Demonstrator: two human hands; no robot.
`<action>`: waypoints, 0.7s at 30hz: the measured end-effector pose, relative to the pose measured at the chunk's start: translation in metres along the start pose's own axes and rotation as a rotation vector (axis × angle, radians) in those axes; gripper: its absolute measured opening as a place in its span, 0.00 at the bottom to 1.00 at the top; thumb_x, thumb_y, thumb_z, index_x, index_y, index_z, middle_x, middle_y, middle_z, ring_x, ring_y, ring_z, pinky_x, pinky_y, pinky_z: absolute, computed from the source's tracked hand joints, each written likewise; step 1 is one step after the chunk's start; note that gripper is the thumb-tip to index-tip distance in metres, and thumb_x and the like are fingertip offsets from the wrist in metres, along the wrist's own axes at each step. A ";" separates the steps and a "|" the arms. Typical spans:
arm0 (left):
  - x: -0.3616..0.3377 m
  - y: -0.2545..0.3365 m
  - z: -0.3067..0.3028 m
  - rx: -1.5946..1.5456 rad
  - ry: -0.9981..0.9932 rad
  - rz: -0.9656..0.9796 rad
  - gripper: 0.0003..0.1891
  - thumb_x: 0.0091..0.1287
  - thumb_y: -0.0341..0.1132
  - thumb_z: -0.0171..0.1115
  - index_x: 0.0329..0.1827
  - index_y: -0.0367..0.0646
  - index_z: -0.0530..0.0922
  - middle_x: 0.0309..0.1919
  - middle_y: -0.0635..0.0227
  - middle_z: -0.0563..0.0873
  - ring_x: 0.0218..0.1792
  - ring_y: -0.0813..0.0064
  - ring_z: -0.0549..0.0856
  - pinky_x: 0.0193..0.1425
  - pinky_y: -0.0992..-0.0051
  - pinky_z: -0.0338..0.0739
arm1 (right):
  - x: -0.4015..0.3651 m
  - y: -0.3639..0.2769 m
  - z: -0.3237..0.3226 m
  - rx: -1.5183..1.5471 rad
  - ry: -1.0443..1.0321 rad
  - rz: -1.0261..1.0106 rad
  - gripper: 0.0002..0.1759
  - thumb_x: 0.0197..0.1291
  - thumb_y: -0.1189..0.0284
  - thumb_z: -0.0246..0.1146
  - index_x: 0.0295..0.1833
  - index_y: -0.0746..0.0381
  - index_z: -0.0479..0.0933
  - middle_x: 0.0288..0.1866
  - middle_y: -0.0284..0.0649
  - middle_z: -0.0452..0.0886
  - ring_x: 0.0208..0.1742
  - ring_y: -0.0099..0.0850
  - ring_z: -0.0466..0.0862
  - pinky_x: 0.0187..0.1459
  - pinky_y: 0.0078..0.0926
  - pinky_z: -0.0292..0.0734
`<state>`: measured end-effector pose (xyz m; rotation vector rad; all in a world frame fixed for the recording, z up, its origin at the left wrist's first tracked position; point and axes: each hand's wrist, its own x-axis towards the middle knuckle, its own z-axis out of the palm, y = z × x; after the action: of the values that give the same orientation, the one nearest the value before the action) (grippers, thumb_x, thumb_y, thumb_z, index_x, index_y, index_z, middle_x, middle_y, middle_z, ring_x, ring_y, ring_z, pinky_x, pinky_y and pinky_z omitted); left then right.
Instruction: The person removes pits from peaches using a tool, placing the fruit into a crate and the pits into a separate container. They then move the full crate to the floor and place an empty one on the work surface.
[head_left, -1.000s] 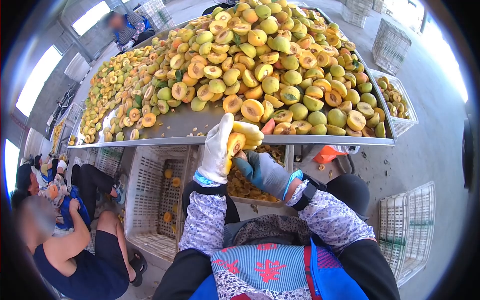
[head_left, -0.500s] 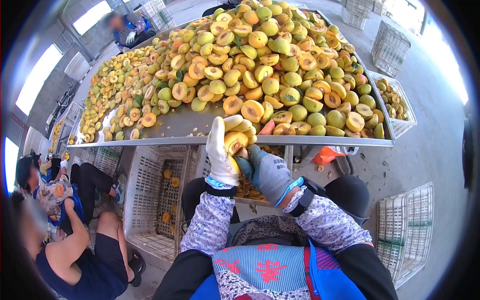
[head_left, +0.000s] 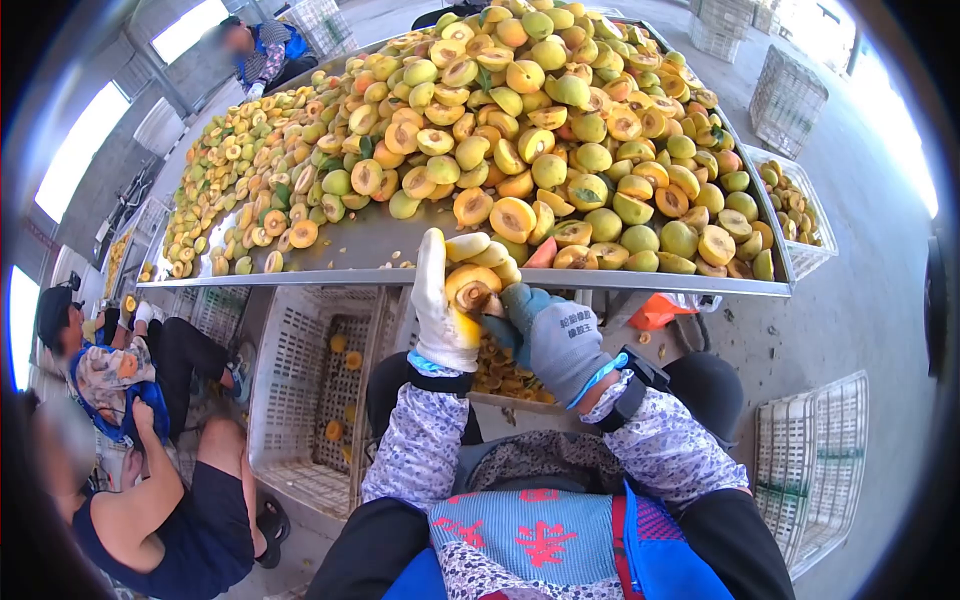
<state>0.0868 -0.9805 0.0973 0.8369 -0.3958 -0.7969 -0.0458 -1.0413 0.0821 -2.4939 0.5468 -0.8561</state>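
Observation:
My left hand [head_left: 447, 305], in a whitish glove with yellow stains, is closed around a halved yellow peach [head_left: 473, 288]. The peach's cut face is turned up, with a brownish pit hollow in the middle. My right hand [head_left: 553, 330], in a grey-blue glove with printed lettering, is closed and presses against the peach's right side. Whatever its fingers hold is hidden. Both hands are just in front of the metal table's [head_left: 460, 276] near edge, above a crate of peach pieces [head_left: 500, 372]. A large heap of halved peaches [head_left: 560, 150] covers much of the table.
A white plastic crate [head_left: 285, 400] with a few peach pieces stands left of my legs. Another crate [head_left: 815, 465] is at the right, and a filled one [head_left: 815, 250] stands beyond the table's right side. Co-workers sit at the left [head_left: 170, 500] and far left corner [head_left: 265, 50].
The peach half has turned slightly in my left hand, showing more of its hollow. My right hand has shifted a little right. The far co-worker has leaned toward the table.

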 end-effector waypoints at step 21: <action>-0.005 -0.003 0.009 -0.009 0.149 0.006 0.29 0.78 0.60 0.50 0.43 0.41 0.83 0.41 0.55 0.89 0.40 0.60 0.90 0.42 0.63 0.87 | -0.006 -0.002 0.023 0.733 -0.252 0.326 0.23 0.77 0.57 0.57 0.53 0.69 0.80 0.39 0.49 0.88 0.40 0.27 0.84 0.45 0.34 0.80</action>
<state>0.0767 -0.9825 0.1008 0.8796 -0.2626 -0.7252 -0.0345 -1.0307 0.0637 -1.7448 0.4319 -0.4818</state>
